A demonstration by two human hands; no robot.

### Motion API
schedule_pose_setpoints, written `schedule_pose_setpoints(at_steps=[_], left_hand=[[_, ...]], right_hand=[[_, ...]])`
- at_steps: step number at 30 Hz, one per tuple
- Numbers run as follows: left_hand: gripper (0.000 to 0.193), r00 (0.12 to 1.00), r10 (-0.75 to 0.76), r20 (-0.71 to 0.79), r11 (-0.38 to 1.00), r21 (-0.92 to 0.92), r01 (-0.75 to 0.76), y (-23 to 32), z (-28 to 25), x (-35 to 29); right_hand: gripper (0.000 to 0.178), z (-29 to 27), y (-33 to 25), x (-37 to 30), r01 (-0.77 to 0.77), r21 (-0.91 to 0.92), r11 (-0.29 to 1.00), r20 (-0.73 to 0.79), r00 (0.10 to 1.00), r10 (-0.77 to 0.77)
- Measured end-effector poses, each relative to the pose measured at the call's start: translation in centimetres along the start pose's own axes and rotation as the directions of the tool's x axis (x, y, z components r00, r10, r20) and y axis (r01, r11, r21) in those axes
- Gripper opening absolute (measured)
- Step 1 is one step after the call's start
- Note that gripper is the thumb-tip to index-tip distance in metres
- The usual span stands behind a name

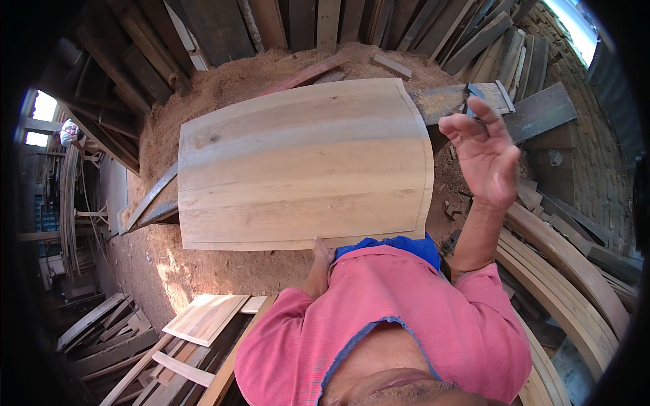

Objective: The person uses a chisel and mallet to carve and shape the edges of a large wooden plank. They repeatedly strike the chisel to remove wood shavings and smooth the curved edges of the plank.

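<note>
A broad, pale wooden panel [305, 169] with curved long edges lies flat in front of me, and a drawn line follows its border. My left hand [323, 254] is at the panel's near edge, one finger touching the wood. Its other fingers are mostly hidden. My right hand [484, 152] is raised in the air beyond the panel's right end, holding nothing, its fingers apart and slightly bent. Past its fingertips, a dark bluish object [472, 93], partly covered by the hand, sits on a board [437, 105] strewn with sawdust.
Sawdust [223, 88] is heaped behind the panel, with boards [327, 27] leaning upright beyond. Curved planks [562, 284] are stacked at my right. A small wooden panel [206, 318] rests on timber at lower left. Another person [70, 133] is at far left.
</note>
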State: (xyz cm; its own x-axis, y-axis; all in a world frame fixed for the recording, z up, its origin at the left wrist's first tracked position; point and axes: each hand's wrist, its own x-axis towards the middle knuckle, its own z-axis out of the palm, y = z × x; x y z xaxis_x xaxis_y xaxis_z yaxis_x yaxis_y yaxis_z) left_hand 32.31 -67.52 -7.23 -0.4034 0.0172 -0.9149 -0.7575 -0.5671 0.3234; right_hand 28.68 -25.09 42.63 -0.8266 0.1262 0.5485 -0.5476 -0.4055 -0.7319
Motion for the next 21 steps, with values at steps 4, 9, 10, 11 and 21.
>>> schedule_pose_setpoints(at_steps=[4, 9, 10, 11, 21], left_hand=[[0.064, 0.999, -0.031, 0.023, 0.999, 0.034, 0.03, -1.0, 3.3, -1.6], [0.059, 0.999, 0.033, -0.004, 0.996, -0.087, -0.034, -0.3, -1.7, 0.1], [0.059, 0.998, 0.066, -0.004, 0.993, -0.099, -0.066, 0.5, -1.8, 0.2], [0.058, 0.997, 0.069, -0.033, 0.994, -0.082, -0.072, 0.2, -0.6, 0.2], [0.057, 0.999, 0.038, 0.016, 0.998, -0.057, -0.037, 1.0, -1.5, 0.3]], right_hand=[[0.071, 5.3, -6.9, 3.2, 0.186, 0.109, 0.977, 0.405, 0.889, -0.214], [0.054, 12.0, -9.9, 5.6, 0.112, 0.265, 0.958, 0.657, 0.706, -0.264], [0.051, 12.7, -10.0, 5.8, 0.092, 0.259, 0.962, 0.675, 0.695, -0.248], [0.049, 13.6, -10.3, 5.8, 0.079, 0.244, 0.966, 0.676, 0.7, -0.228], [0.047, -4.4, 8.1, -6.0, -0.271, 0.397, 0.877, -0.418, 0.797, 0.435]])
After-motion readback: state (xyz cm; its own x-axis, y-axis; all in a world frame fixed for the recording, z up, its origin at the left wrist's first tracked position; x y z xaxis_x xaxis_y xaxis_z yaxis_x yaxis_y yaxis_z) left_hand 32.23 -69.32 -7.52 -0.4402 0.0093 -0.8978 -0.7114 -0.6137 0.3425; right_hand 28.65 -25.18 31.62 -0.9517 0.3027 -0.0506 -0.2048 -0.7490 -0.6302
